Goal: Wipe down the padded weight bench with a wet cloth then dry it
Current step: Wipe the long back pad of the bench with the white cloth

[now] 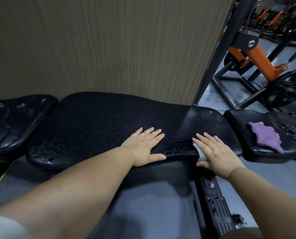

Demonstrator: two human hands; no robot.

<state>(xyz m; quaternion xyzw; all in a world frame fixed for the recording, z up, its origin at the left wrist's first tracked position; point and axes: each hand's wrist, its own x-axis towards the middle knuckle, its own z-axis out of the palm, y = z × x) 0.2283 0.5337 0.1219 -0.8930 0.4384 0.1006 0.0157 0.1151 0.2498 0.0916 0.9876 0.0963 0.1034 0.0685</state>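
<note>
Dim, cool indoor light; droplets on the bench pad catch small glints toward its right end. Wide-angle distortion curves the edges; the far gym machines look soft and blurred.

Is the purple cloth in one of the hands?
No, the purple cloth lies on the small end pad, apart from the left hand and the right hand, which lie flat on the wet main pad.

The black bench lies flat, its long pad beaded with water, thickest along the near edge and right end. A purple cloth sits crumpled on the right pad. A pale cloth peeks from under the flat right hand at the near edge.
</note>
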